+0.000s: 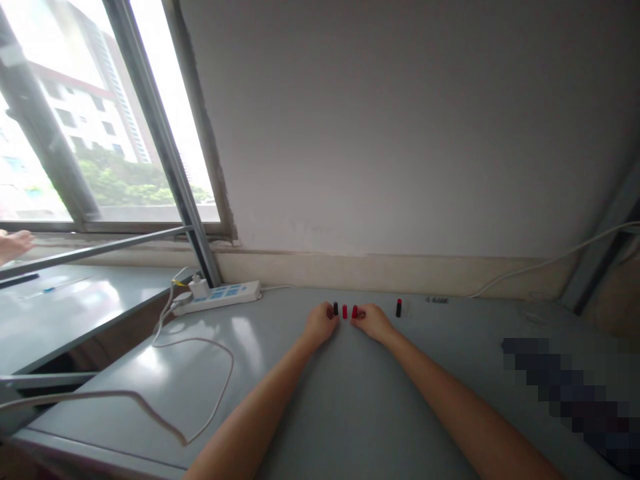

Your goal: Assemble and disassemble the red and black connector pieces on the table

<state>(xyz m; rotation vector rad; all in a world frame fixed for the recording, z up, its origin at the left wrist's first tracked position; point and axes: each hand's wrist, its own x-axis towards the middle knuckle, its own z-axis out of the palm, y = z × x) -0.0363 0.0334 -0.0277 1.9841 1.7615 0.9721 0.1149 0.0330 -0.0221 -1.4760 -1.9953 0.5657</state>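
My left hand (321, 323) is closed with its fingertips on a small black cylinder (335, 309) that stands upright on the grey table. A small red cylinder (345, 311) stands just right of it, between my two hands and touched by neither. My right hand (371, 321) pinches another small red cylinder (355, 311) at the right end of this short row. Farther right, a cylinder with a red top and black body (399, 308) stands apart from both hands. The exact kind of these pieces is too small to make out.
A white power strip (235, 293) with plugs lies at the back left, its pale cable (233, 363) looping over the table (345, 413). Several small dark items (437, 300) lie near the wall. Another person's hand (15, 245) shows at the far left. The right corner is pixelated.
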